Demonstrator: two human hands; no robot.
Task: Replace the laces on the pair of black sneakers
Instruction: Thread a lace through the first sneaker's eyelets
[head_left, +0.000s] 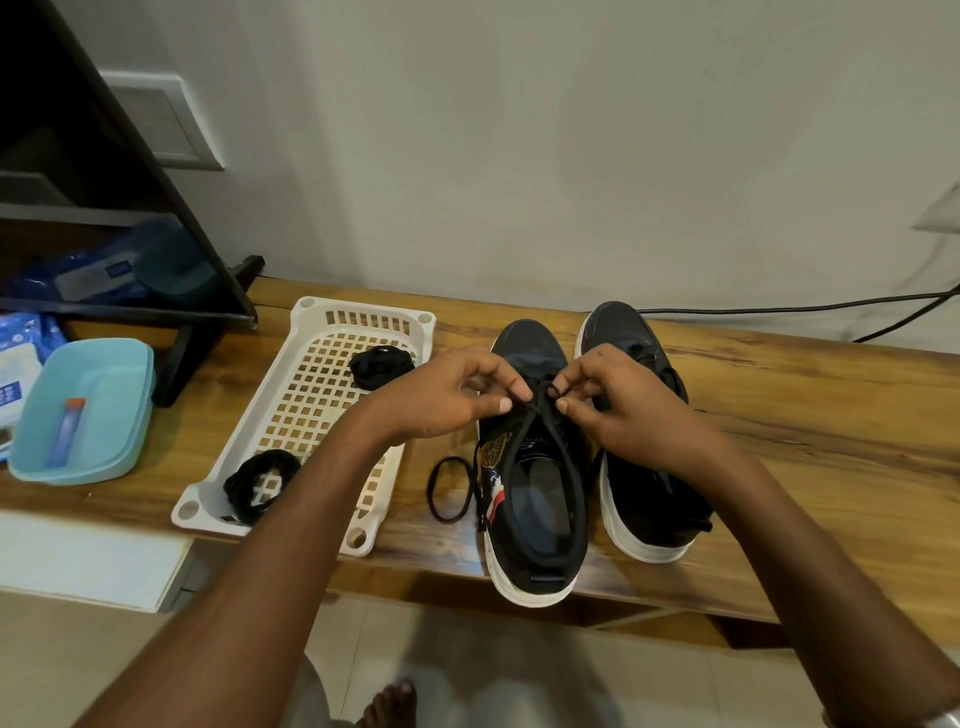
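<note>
**Ana:** Both hands were up at the throat of the near black mesh sneaker with the white sole (535, 519), weren't they?

**Ben:** They were. The left hand (452, 395) had thumb and forefinger pinched on the black cord lace (543, 410), and the right hand (618, 400) pinched the same lace from the other side, fingers curled tight.

**Ana:** And the second black sneaker (649, 467)?

**Ben:** Just right of the first, touching it. A slack loop of lace (449, 488) lay on the wooden bench (805, 415) just left of that near sneaker.

**Ana:** The risk?

**Ben:** Tugging hard could have jammed the knot, I'd say, or dragged the shoe, whose heel overhung the bench edge.

**Ana:** Spare laces?

**Ben:** Two black bundles, one far (382, 366), one near (260, 483), in the white slotted plastic basket (311, 312) left of the sneaker. Easy to mix old with new.
</note>
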